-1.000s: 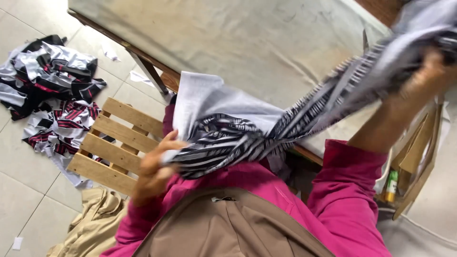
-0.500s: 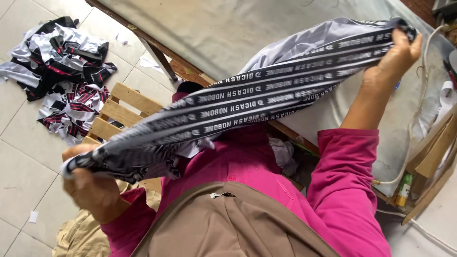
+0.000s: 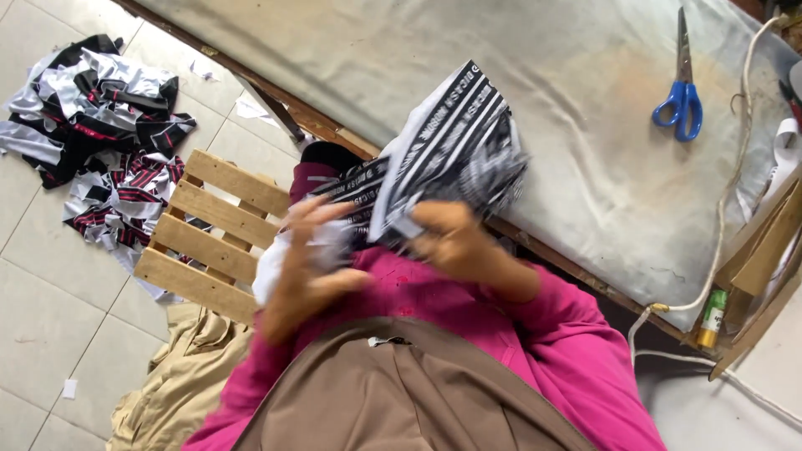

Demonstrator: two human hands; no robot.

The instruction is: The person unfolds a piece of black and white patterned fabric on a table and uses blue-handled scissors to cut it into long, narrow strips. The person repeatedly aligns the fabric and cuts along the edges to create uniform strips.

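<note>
Above the padded bench (image 3: 585,167), my right hand (image 3: 451,242) grips the folded black-and-white striped cloth (image 3: 451,150); my left hand (image 3: 313,259), blurred, fingers spread, touches its lower edge.

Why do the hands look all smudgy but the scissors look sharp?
In the head view, the left hand, right hand and the striped black-and-white cloth are smeared by motion blur; the blue-handled scissors and wooden pallet lie still, so they look crisp. The light is soft, without strong glare.
</note>
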